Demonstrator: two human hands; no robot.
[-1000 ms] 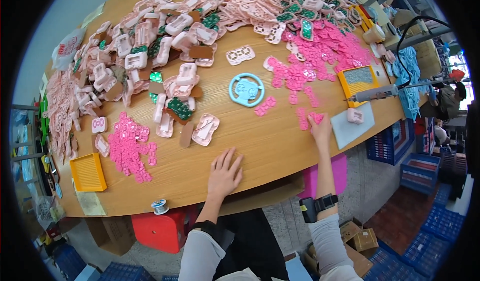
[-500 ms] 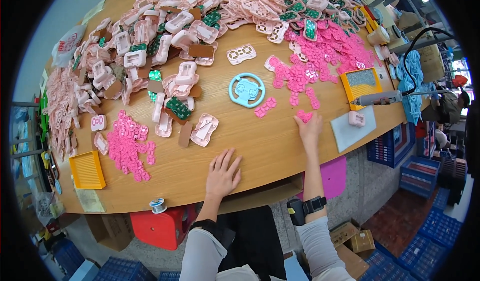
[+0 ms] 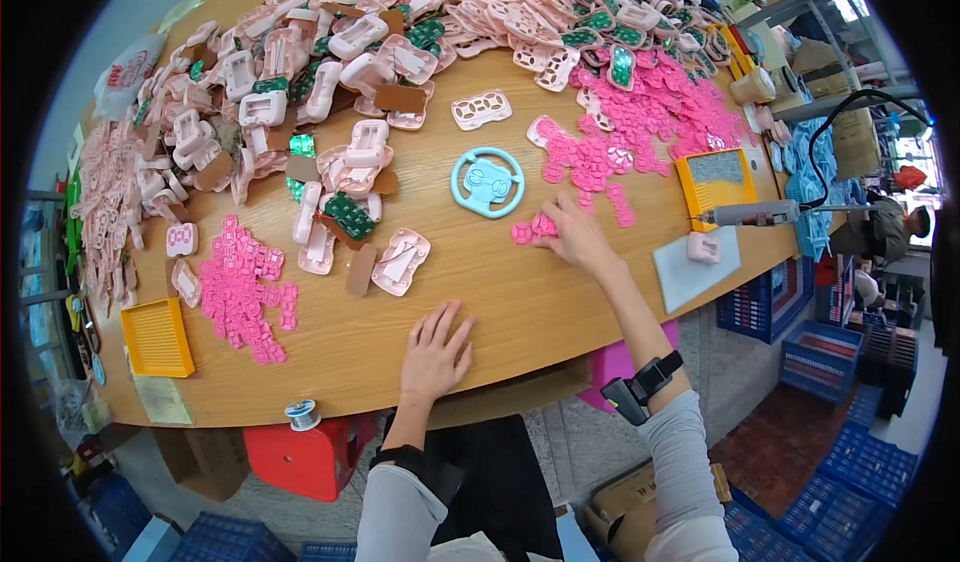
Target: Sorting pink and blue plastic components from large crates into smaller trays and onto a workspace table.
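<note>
My right hand (image 3: pixel 578 236) is over the middle of the table, its thumb and fingertips closed on a small bright pink button pad (image 3: pixel 543 225). Another pink piece (image 3: pixel 521 233) lies against that pad on its left. Flat on the wood near the front edge, my left hand (image 3: pixel 430 364) has its fingers spread and holds nothing. Just beyond my right hand is a light blue toy steering wheel (image 3: pixel 488 183). A large heap of pink pads (image 3: pixel 655 112) spreads behind it to the right, and a smaller pink heap (image 3: pixel 240 292) lies at the left.
Pale pink plastic shells with green circuit boards (image 3: pixel 330 82) cover the table's far side. A yellow tray (image 3: pixel 157 338) stands front left, another yellow tray (image 3: pixel 716 184) at right. A soldering iron (image 3: pixel 757 213) points inward above a white pad (image 3: pixel 690 272). A solder spool (image 3: pixel 302 415) sits at the front edge.
My right hand has moved left and away from me, bringing a pink pad up to the loose pink pieces near the blue wheel. My left hand stays flat on the table.
</note>
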